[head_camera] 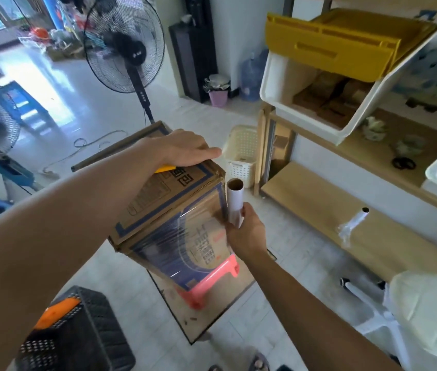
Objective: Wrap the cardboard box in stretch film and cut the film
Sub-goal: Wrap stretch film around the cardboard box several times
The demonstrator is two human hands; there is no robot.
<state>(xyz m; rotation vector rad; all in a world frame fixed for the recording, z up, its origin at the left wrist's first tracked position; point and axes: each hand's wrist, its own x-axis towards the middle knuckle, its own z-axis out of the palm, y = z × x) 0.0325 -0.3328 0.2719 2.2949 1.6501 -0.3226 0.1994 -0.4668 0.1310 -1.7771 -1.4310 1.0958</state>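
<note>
Head view, box (169, 202) between hands (185, 151) (248, 235), roll (234, 196) perhaps touching

- Your right hand (246, 236) grips the film roll (234, 202) upright; the cardboard box (169, 199) stands just left of the grip and blocks that side.
- Right of the grip, bare tiled floor lies open as far as the low wooden shelf (305, 199), where a second roll (353, 220) lies.
- Beyond the grip, a cream basket (242, 153) stands near the box's far corner and narrows the way round.
- Below the grip, a pink stool (212, 279) sits under the box.
- Across the box from the grip, a fan (145, 103) stands at the far side.
- Nearer you than the grip, a white chair (431, 317) stands to the right and a black crate (89, 317) to the left, with open floor between them.
</note>
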